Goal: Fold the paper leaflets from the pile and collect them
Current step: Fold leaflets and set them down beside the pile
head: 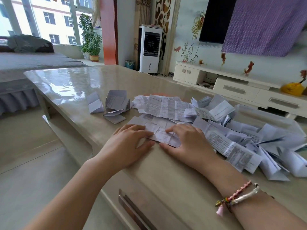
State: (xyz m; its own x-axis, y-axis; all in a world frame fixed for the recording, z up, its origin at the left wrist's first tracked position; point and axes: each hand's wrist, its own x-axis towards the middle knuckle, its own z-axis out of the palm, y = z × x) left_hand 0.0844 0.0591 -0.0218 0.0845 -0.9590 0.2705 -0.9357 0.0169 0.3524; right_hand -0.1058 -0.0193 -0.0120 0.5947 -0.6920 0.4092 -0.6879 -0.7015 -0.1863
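Both hands lie flat, fingers straight, pressing one leaflet (163, 136) near the table's (69, 83) front edge: left hand (131, 143) on its left end, right hand (187, 141) on its right, long axis running between them. The unfolded pile (240, 130) lies rightward.

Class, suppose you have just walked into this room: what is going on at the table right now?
A person sits at a glossy table folding paper leaflets. The left hand and right hand both press flat on one leaflet at the near edge, creasing it. A loose pile of unfolded leaflets spreads to the right, and a few folded leaflets lie apart on the left.
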